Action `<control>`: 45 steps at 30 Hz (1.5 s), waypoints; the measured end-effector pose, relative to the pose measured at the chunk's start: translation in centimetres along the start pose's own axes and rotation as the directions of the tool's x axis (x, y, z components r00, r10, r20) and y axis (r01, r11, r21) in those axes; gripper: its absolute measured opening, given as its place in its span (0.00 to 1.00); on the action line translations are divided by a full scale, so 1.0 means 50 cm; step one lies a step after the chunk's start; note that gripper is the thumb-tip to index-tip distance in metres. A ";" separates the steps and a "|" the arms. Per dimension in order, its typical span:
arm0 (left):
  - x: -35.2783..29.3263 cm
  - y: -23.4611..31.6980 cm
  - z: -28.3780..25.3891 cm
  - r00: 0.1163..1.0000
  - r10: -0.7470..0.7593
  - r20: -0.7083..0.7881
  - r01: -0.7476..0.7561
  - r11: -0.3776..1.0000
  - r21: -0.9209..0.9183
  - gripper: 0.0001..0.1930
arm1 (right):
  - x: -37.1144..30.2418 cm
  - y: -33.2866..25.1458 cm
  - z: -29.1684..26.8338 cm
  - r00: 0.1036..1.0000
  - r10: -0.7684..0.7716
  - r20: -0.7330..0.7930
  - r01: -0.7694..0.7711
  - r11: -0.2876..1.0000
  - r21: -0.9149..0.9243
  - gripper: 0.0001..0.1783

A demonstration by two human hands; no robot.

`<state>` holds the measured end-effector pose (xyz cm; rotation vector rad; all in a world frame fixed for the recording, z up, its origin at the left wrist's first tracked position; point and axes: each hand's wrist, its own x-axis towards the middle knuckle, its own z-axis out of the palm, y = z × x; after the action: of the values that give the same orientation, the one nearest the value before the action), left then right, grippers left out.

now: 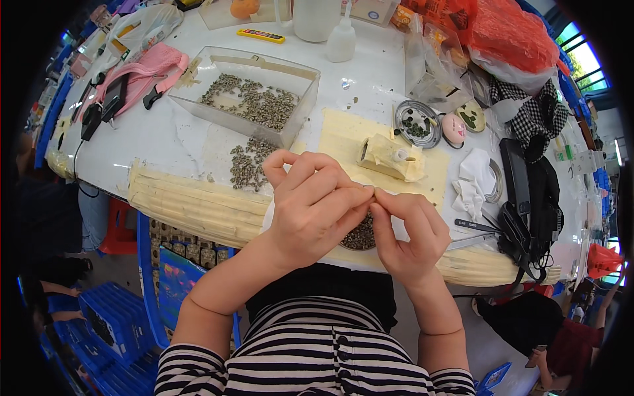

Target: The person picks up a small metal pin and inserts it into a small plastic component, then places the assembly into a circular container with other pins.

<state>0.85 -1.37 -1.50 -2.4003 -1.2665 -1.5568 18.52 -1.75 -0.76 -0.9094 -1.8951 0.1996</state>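
My left hand (310, 204) and my right hand (413, 234) meet fingertip to fingertip over the table's front edge. Both are pinched closed; whatever sits between the fingertips is too small to make out. Below them, partly hidden by my fingers, is a round dish full of tiny dark metal parts (360, 236). Beyond my left hand lies a loose heap of small metal parts (247, 165). Behind that heap stands a clear plastic box (284, 135) with many more of the same parts. Past my right hand rests a block wrapped in cream tape (389, 158).
Round dishes with dark green bits (417, 125) stand right of the block. Tweezers (474, 226), white cloth (472, 185) and a black strap bag (522, 204) lie at right. At the back are a white squeeze bottle (341, 41) and a yellow box (261, 35). Cream padding (191, 208) lines the front edge.
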 end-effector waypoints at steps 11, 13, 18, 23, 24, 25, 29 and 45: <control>-0.005 -0.003 0.005 0.997 -0.081 0.019 0.082 0.995 -0.057 0.10 | -0.001 0.001 0.004 0.993 -0.114 0.028 0.115 0.990 -0.080 0.17; -0.004 -0.003 0.005 0.996 -0.089 0.016 0.090 0.994 -0.065 0.10 | -0.002 0.003 0.004 0.992 -0.128 0.017 0.129 0.988 -0.084 0.17; -0.002 -0.002 0.005 0.995 -0.102 0.013 0.103 0.992 -0.080 0.10 | -0.002 0.001 0.005 0.989 -0.145 0.011 0.145 0.984 -0.108 0.17; -0.003 -0.002 0.005 0.995 -0.099 0.008 0.099 0.992 -0.081 0.10 | -0.003 0.004 0.009 0.986 -0.168 -0.016 0.164 0.977 -0.139 0.18; -0.003 -0.002 0.005 0.995 -0.099 0.007 0.099 0.992 -0.081 0.10 | -0.003 0.004 0.009 0.985 -0.169 -0.017 0.165 0.976 -0.145 0.17; -0.004 -0.003 0.006 0.995 -0.098 0.007 0.098 0.992 -0.080 0.10 | -0.002 0.003 0.010 0.985 -0.170 -0.019 0.165 0.975 -0.151 0.17; -0.002 -0.001 0.006 0.995 -0.096 0.005 0.096 0.991 -0.093 0.10 | -0.003 0.003 0.011 0.986 -0.160 -0.038 0.151 0.973 -0.172 0.16; 0.000 0.004 -0.008 0.999 0.044 -0.031 -0.045 0.998 -0.044 0.15 | -0.009 -0.005 -0.026 0.804 0.516 0.296 -0.590 0.627 0.509 0.06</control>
<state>0.66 -1.68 -1.22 -2.4036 -1.1770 -1.6199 19.56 -2.54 -0.28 -1.0294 -1.4432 1.1816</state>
